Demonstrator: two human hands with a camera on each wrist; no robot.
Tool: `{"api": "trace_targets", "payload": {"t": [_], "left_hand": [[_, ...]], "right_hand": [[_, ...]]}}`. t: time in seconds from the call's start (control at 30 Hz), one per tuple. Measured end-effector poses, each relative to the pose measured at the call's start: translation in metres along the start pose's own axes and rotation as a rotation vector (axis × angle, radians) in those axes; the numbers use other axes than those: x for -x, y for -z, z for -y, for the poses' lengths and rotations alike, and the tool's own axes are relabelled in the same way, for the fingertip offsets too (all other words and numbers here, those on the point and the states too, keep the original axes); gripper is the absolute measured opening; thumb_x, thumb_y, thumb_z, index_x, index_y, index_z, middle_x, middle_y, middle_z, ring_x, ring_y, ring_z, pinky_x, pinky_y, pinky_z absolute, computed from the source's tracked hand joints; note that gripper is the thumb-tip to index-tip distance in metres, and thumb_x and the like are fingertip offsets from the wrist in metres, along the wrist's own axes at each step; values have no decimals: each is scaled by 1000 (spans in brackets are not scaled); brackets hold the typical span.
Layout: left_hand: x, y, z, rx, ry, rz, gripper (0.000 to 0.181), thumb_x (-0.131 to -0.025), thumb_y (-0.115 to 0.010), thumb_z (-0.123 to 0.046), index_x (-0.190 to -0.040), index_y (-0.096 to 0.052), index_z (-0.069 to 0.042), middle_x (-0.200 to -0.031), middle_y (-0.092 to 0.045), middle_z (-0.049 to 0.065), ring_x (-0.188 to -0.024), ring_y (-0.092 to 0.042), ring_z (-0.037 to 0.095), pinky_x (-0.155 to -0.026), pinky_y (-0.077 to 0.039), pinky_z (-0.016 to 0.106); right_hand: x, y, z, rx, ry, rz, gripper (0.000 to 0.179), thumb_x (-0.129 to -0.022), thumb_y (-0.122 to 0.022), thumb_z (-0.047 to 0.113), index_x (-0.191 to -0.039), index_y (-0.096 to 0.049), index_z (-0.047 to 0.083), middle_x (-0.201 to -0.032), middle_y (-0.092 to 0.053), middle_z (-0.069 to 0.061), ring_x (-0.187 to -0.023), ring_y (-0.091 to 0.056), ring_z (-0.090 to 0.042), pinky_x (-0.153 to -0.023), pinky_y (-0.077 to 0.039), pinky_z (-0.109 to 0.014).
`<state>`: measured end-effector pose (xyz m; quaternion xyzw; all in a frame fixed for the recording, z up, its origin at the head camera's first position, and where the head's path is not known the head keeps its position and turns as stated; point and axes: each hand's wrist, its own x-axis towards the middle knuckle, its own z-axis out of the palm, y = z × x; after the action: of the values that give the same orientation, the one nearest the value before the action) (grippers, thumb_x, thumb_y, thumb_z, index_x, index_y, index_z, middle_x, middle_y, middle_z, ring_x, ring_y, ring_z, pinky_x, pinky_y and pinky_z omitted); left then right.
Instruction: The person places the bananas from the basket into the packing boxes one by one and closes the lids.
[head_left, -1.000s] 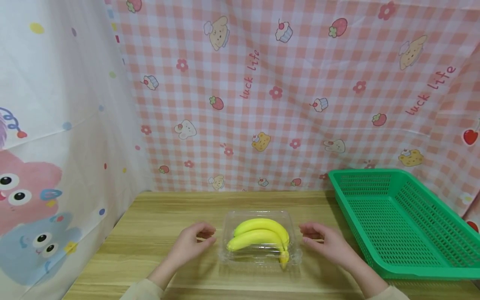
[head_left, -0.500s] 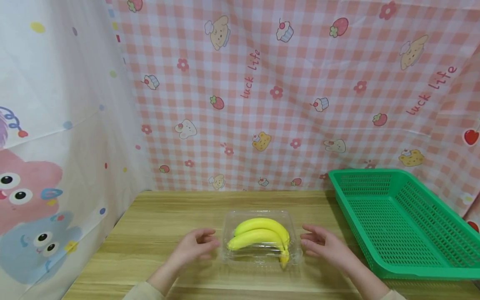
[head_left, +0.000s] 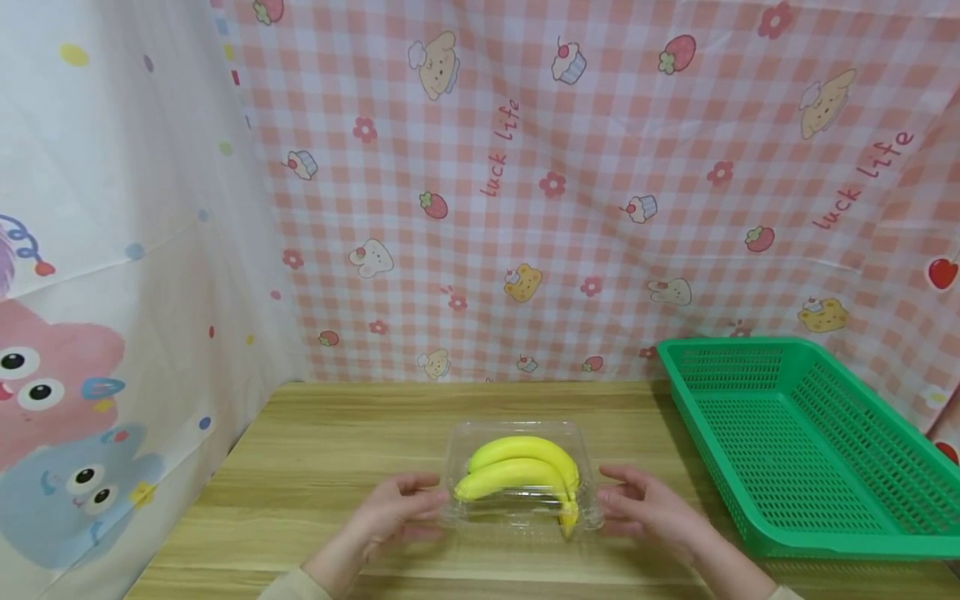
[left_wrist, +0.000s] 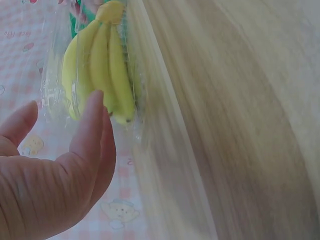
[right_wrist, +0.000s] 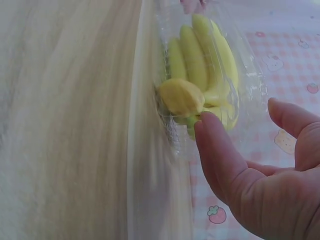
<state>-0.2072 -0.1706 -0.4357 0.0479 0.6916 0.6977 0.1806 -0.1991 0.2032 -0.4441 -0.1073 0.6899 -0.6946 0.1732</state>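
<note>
A clear plastic box sits on the wooden table with a bunch of yellow bananas inside it. On its left side is my left hand, fingertips at or just short of the wall. My right hand mirrors it on the right, equally close. Whether either one touches the plastic I cannot tell. The left wrist view has the thumb and straight fingers spread apart before the box. Likewise in the right wrist view, extended fingers point toward the bananas' stem end. Both hands hold nothing.
A green perforated plastic basket stands on the right of the table, beyond the right hand. Behind hangs a pink checked cloth, and a white printed cloth covers the left side.
Both hands have moved inward and slightly toward the front edge, closing up on the box from either side. The box, bananas and basket have stayed put.
</note>
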Motion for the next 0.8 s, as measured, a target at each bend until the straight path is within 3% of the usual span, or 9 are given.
{"api": "trace_targets", "payload": {"t": [0.17, 0.33, 0.8], "left_hand": [[-1, -2, 1, 83, 10, 15, 69, -92, -68, -8, -139, -28, 23, -120, -53, 22, -94, -62, 23, -88, -58, 43], [-2, -3, 2, 136, 15, 29, 63, -91, -67, -4, -135, -30, 23, -111, -52, 17, -90, -60, 21, -87, -59, 38], [-6, -3, 7, 148, -8, 38, 42, -90, -66, 1, -120, -44, 19, -99, -57, 14, -83, -64, 18, -81, -60, 31]], "right_hand": [[-1, -2, -3, -20, -25, 11, 79, -97, -64, 13, -143, -12, -24, -115, -53, -23, -96, -62, -23, -92, -56, -47], [-2, -3, -4, -25, -34, 20, 76, -98, -62, 13, -142, -13, -25, -111, -53, -19, -94, -62, -22, -91, -56, -43], [-4, -7, -8, -66, -36, 19, 72, -96, -61, 8, -138, -16, -28, -104, -53, -15, -88, -61, -20, -85, -59, -34]]}}
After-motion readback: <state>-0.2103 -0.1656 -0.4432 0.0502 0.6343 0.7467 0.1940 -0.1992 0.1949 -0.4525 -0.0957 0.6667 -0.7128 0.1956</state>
